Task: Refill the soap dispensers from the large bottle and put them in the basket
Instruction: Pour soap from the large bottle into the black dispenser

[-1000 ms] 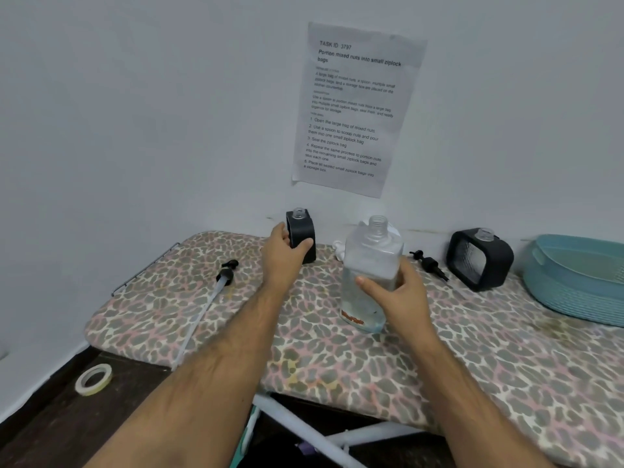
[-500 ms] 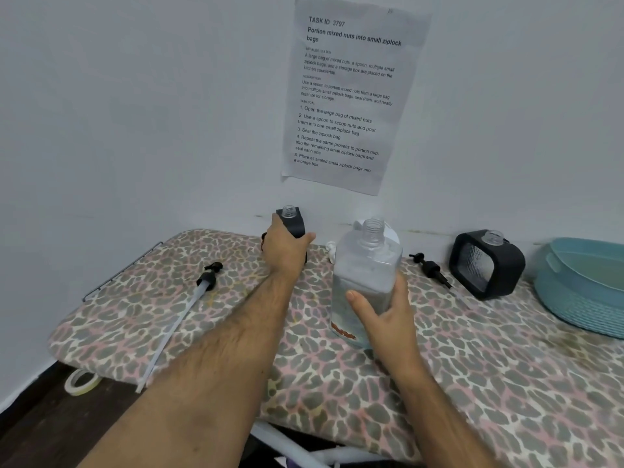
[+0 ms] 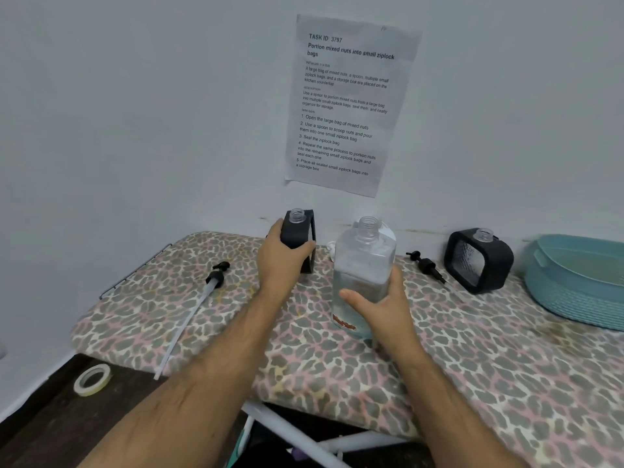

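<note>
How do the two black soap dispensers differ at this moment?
The left dispenser is gripped by the left hand and shows its narrow side; the right dispenser stands untouched, apart from both hands, showing its textured clear panel. The left one stands beside the large bottle, the right one next to the teal basket. Both have open necks, their pumps off.

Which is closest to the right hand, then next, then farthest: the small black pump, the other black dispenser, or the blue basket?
From the right hand, which holds the large bottle:
1. Small black pump, lying just to its right.
2. Second black dispenser, farther right by the wall.
3. Blue basket, at the far right edge.
</note>
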Tool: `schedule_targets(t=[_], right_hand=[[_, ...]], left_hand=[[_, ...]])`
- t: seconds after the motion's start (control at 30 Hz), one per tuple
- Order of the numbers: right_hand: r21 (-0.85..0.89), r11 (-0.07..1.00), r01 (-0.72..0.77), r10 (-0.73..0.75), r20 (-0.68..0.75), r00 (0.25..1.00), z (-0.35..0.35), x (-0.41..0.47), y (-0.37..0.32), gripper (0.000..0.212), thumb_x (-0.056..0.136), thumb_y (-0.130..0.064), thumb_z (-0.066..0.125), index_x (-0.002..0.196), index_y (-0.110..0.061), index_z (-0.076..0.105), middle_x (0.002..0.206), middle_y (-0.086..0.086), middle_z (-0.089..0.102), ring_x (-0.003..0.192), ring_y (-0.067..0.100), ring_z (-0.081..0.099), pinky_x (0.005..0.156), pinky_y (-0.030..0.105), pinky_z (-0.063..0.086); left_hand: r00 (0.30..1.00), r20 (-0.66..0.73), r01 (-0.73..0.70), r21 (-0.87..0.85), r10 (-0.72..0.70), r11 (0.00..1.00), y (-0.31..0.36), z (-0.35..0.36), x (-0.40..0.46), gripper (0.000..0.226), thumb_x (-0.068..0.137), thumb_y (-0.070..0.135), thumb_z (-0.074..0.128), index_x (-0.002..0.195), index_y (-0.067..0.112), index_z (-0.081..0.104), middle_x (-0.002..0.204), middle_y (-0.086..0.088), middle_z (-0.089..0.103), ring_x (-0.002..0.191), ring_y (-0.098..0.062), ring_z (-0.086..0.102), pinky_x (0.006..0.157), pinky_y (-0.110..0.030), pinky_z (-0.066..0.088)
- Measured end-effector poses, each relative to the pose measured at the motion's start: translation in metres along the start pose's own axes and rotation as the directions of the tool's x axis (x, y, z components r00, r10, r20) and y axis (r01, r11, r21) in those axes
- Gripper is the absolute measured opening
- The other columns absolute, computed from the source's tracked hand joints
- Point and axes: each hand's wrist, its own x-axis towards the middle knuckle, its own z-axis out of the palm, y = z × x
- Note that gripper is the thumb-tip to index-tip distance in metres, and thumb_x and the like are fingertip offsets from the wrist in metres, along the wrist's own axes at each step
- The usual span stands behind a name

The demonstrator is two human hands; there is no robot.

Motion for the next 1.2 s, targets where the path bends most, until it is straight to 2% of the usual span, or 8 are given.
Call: schedule_targets(t=[0.17,0.3,0.5,0.63,0.73,0.87,1.0,1.2], right_hand=[[-0.041,0.999,0.016,-0.015,0.011,1.000,-0.003,-0.006,-0.015,0.070,0.069,-0.026,0.088,0.122,-0.041,0.044,0.118,-0.012,0.062,0.106,0.009,0.064,0.090,0.037,0.057],[-0.101,0.994,0.048,-0.048,0.010,0.999,-0.010,-0.022,-0.028,0.067,0.071,-0.024,0.087,0.122,-0.037,0.045,0.114,-0.018,0.060,0.108,0.009,0.061,0.090,0.033,0.053],[-0.263,0.960,0.096,-0.085,0.052,0.995,-0.027,-0.036,-0.050,0.063,0.071,-0.026,0.086,0.121,-0.033,0.048,0.107,-0.023,0.060,0.100,0.006,0.064,0.085,0.030,0.055],[-0.342,0.933,0.111,-0.091,0.074,0.993,-0.034,-0.039,-0.061,0.060,0.070,-0.024,0.085,0.118,-0.030,0.049,0.106,-0.018,0.061,0.093,0.006,0.066,0.080,0.028,0.055],[-0.407,0.904,0.132,-0.099,0.102,0.990,-0.036,-0.038,-0.065,0.067,0.069,-0.027,0.085,0.127,-0.027,0.050,0.110,-0.015,0.062,0.088,0.005,0.067,0.074,0.022,0.052],[-0.481,0.866,0.136,-0.081,0.134,0.988,-0.038,-0.035,-0.066,0.066,0.070,-0.027,0.085,0.125,-0.028,0.049,0.100,-0.020,0.059,0.083,0.002,0.066,0.070,0.022,0.051],[-0.541,0.829,0.145,-0.062,0.169,0.984,-0.037,-0.029,-0.063,0.063,0.070,-0.029,0.084,0.122,-0.030,0.048,0.100,-0.017,0.059,0.085,0.006,0.066,0.070,0.023,0.049],[-0.604,0.783,0.148,-0.062,0.161,0.985,-0.034,-0.024,-0.058,0.071,0.068,-0.036,0.083,0.128,-0.033,0.046,0.110,-0.008,0.060,0.090,0.016,0.068,0.081,0.037,0.054]], left_hand=[[0.998,0.069,-0.003,-0.066,0.008,0.998,0.001,-0.026,-0.037,0.046,0.078,0.022,0.079,0.118,0.031,0.056,0.100,0.020,0.063,0.094,-0.007,0.064,0.080,-0.028,0.055],[0.996,0.085,0.035,-0.114,-0.025,0.993,-0.003,-0.038,-0.070,0.071,0.077,0.023,0.081,0.141,0.023,0.049,0.114,0.014,0.062,0.105,-0.009,0.064,0.089,-0.027,0.054],[0.998,0.066,0.031,-0.105,-0.024,0.994,-0.006,-0.041,-0.112,0.074,0.076,0.029,0.082,0.142,0.029,0.048,0.109,0.018,0.061,0.098,-0.006,0.064,0.080,-0.021,0.052],[0.999,0.036,0.042,-0.104,-0.038,0.994,-0.002,-0.040,-0.126,0.076,0.079,0.028,0.082,0.144,0.029,0.044,0.101,0.024,0.054,0.080,0.010,0.054,0.063,-0.004,0.044],[0.999,0.048,0.025,-0.131,-0.019,0.991,-0.003,-0.039,-0.130,0.076,0.078,0.029,0.083,0.143,0.028,0.044,0.101,0.029,0.051,0.084,0.012,0.054,0.062,-0.002,0.044],[0.993,0.107,0.063,-0.187,-0.044,0.980,-0.011,-0.041,-0.126,0.081,0.075,0.035,0.084,0.144,0.029,0.042,0.118,0.017,0.057,0.103,0.000,0.059,0.083,-0.017,0.052],[0.978,0.196,0.122,-0.254,-0.072,0.960,-0.022,-0.048,-0.119,0.073,0.081,0.026,0.080,0.144,0.026,0.045,0.115,0.013,0.062,0.104,0.002,0.060,0.072,-0.014,0.053],[0.945,0.308,0.196,-0.270,-0.108,0.943,-0.034,-0.054,-0.106,0.091,0.075,0.021,0.085,0.151,0.027,0.035,0.118,0.004,0.065,0.103,-0.007,0.066,0.079,-0.026,0.058]])
